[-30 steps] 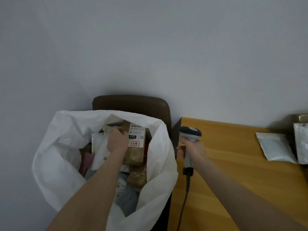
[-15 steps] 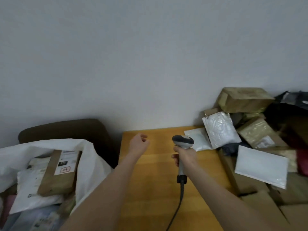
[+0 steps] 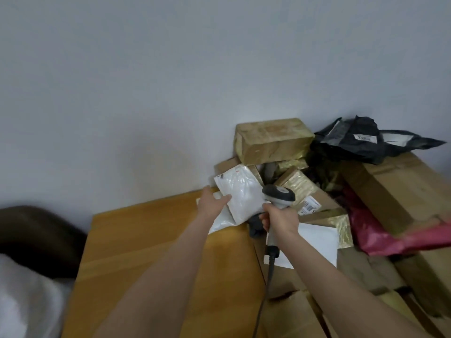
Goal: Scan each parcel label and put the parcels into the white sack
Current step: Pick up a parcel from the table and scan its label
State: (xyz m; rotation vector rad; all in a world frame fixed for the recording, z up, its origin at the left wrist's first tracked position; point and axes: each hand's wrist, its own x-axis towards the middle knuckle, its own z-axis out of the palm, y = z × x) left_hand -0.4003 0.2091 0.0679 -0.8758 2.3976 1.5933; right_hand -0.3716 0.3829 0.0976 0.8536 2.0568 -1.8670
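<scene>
Head camera is giving me both your hands. What are they doing right now?

My left hand [image 3: 211, 204] is reaching into the pile with fingers straight and nothing gripped. The thumb is just touching the left edge of the white bubble mailer [image 3: 244, 193]. My right hand [image 3: 280, 220] is clenching the handle of the scanner [image 3: 278, 195], whose head is hovering just in front of that mailer, with the cable [image 3: 266, 289] trailing down towards me.

And what is worrying you?

The mailer is leaning against the heap on the table [image 3: 146, 240], its top sitting just under the taped brown box [image 3: 271, 140]. If I'm tugging it out carelessly, I'm risking that box tipping down and the black bag [image 3: 361, 142] beside it following. I'm also seeing no label on the face turned to me, so I'm probably needing to flip it, and the shiny wrap may be throwing glare at the scanner. The cable is crossing over a flat white envelope [image 3: 314, 245] and could be dragging it off.

Where is it all going?

The white sack [image 3: 22, 301] is sitting at the lower left, well apart from the mailer, by a brown chair [image 3: 36, 235]. It's blurred and cut by the frame, so I'm not seeing its mouth or anything inside it. The cardboard cartons [image 3: 390, 191] on the right are looking closed, and what they're holding I can't tell.
</scene>
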